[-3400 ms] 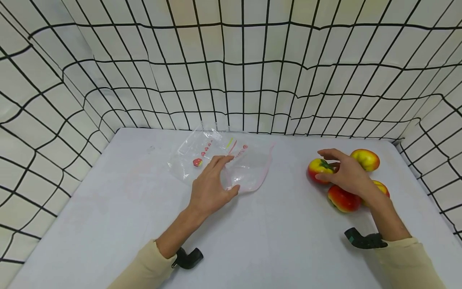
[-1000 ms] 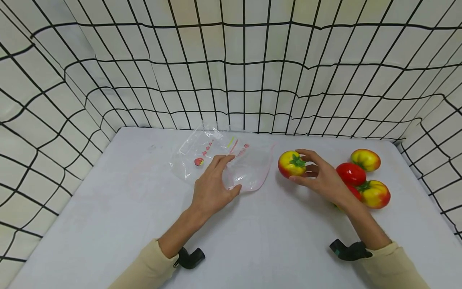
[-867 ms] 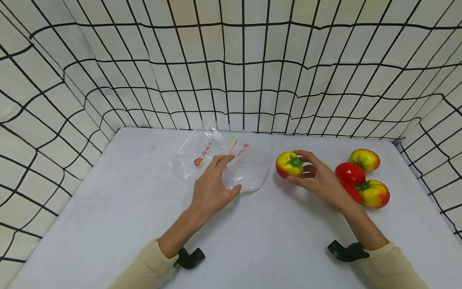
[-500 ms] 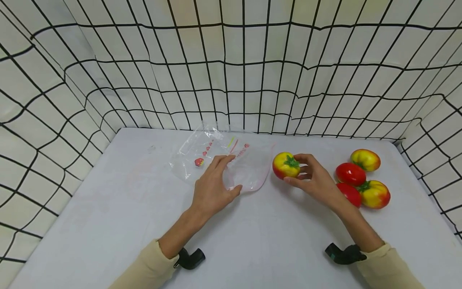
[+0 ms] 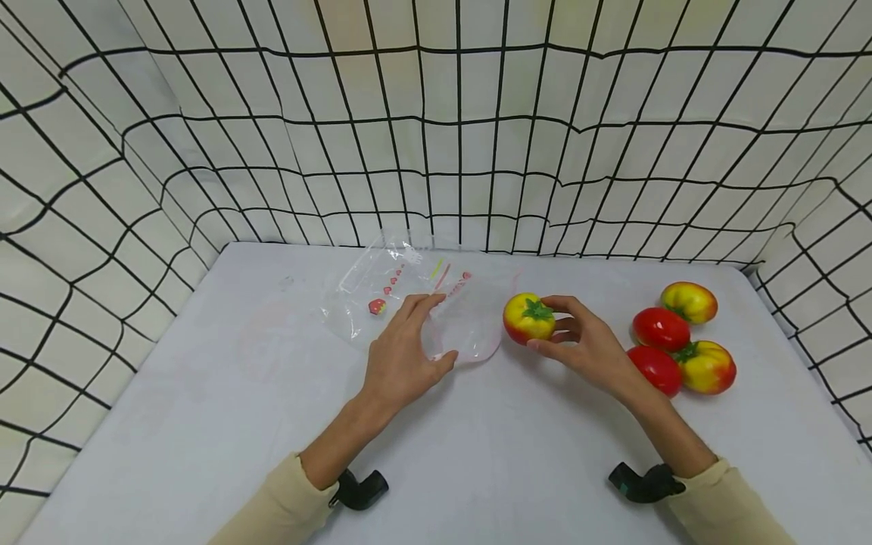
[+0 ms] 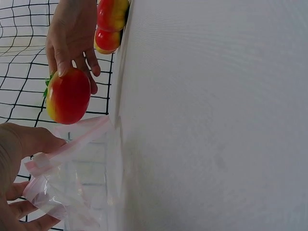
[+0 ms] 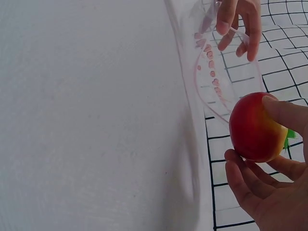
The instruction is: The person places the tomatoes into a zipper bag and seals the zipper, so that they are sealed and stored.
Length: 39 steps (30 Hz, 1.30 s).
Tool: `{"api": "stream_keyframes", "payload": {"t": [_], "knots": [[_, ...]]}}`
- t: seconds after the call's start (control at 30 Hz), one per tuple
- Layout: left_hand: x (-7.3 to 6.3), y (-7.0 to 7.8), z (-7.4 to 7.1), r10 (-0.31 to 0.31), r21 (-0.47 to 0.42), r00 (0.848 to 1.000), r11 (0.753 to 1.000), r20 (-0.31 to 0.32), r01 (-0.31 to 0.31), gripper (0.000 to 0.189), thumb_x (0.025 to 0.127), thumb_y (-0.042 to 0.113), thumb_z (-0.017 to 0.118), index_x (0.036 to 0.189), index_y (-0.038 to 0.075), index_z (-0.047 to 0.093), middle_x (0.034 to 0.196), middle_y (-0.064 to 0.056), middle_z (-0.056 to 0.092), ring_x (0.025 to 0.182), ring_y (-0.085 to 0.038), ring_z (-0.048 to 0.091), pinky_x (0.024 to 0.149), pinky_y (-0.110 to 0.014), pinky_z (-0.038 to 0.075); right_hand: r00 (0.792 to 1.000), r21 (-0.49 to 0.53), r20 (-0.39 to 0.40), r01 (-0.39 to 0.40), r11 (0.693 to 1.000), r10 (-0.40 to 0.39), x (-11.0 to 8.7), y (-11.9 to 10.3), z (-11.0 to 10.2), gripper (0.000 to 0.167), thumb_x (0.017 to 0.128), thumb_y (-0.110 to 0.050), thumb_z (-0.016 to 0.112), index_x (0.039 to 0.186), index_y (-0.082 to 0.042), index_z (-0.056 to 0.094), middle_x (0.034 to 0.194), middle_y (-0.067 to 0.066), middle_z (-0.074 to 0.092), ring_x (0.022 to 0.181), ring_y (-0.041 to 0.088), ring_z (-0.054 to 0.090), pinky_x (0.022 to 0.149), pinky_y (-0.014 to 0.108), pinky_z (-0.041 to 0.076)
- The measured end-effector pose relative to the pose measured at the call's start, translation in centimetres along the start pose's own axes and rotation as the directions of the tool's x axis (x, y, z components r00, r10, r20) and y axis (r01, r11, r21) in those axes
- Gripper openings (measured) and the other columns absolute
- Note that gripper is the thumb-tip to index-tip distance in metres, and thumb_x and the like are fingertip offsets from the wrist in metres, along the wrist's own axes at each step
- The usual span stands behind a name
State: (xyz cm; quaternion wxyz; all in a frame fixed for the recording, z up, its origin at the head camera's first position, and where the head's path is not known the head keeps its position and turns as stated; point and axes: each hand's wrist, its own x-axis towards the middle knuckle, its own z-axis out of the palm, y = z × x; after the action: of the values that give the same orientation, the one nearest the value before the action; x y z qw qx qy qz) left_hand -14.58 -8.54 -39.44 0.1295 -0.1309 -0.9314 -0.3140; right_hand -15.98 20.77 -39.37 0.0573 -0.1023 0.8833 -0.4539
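A clear plastic bag [image 5: 470, 325] with a pink edge and red strawberry prints lies at the far middle of the table. My left hand [image 5: 402, 359] is at its near side, thumb and fingers spread apart. In the left wrist view, plastic and a pink strip [image 6: 72, 149] lie across that thumb and fingers. My right hand [image 5: 586, 344] holds a red-and-yellow fruit [image 5: 529, 318] with a green leafy top, fingers and thumb round its sides. Seen from above, the fruit is just beside the bag's right edge. The right wrist view shows its glossy red underside [image 7: 252, 127].
Several similar fruits lie grouped on the right: a yellow-red one [image 5: 689, 303] at the back, two red ones [image 5: 661, 328], and another yellow one [image 5: 708, 367]. Black netting [image 5: 459, 121] over white walls encloses the back and sides of the white table [image 5: 477, 462].
My right hand has taken hold of the fruit, drawn it from the group on the right and brought it leftward to the bag's edge. The left hand has hardly moved.
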Motion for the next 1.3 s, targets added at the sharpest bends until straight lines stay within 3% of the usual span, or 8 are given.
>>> {"api": "stream_keyframes", "payload": {"t": [0.4, 0.57, 0.93, 1.3], "knots": [[0.0, 0.0, -0.1, 0.0, 0.003, 1.0, 1.0, -0.004, 0.0, 0.079, 0.078, 0.023, 0.09, 0.148, 0.023, 0.055, 0.147, 0.003, 0.057, 0.118, -0.021, 0.064, 0.065, -0.031, 0.061, 0.999, 0.011, 0.009, 0.035, 0.999, -0.035, 0.4, -0.1, 0.7, 0.071, 0.091, -0.031, 0.081, 0.153, -0.019, 0.046, 0.155, 0.014, 0.051, 0.122, 0.031, 0.066, 0.1, 0.042, 0.062], [-0.1, 0.0, -0.2, 0.014, -0.008, 1.0, 1.0, -0.012, -0.014, 0.077, 0.078, 0.022, 0.089, 0.148, 0.024, 0.055, 0.146, 0.006, 0.058, 0.121, -0.019, 0.063, 0.064, -0.03, 0.06, 0.999, 0.027, 0.015, 0.041, 0.999, -0.041, 0.7, -0.1, 1.1, 0.072, 0.091, -0.03, 0.081, 0.153, -0.019, 0.045, 0.154, 0.013, 0.051, 0.124, 0.031, 0.064, 0.102, 0.046, 0.06], [-0.1, 0.0, -0.2, 0.023, -0.012, 1.0, 1.0, -0.017, -0.024, 0.079, 0.077, 0.022, 0.089, 0.148, 0.027, 0.055, 0.145, 0.007, 0.058, 0.124, -0.018, 0.062, 0.06, -0.027, 0.056, 1.0, 0.033, 0.014, -0.015, 0.999, 0.014, 1.1, -0.2, 1.9, 0.072, 0.091, -0.03, 0.081, 0.151, -0.015, 0.044, 0.153, 0.014, 0.051, 0.124, 0.033, 0.064, 0.102, 0.049, 0.06], [-0.1, 0.2, -0.2, 0.023, -0.015, 1.0, 1.0, -0.019, -0.024, 0.079, 0.076, 0.021, 0.09, 0.148, 0.026, 0.056, 0.145, 0.004, 0.059, 0.125, -0.02, 0.063, 0.064, -0.031, 0.061, 1.0, 0.015, -0.015, -0.02, 1.0, 0.02, 1.3, -0.6, 2.4, 0.072, 0.09, -0.027, 0.082, 0.151, -0.017, 0.045, 0.152, 0.013, 0.051, 0.126, 0.033, 0.063, 0.105, 0.05, 0.058]]}}
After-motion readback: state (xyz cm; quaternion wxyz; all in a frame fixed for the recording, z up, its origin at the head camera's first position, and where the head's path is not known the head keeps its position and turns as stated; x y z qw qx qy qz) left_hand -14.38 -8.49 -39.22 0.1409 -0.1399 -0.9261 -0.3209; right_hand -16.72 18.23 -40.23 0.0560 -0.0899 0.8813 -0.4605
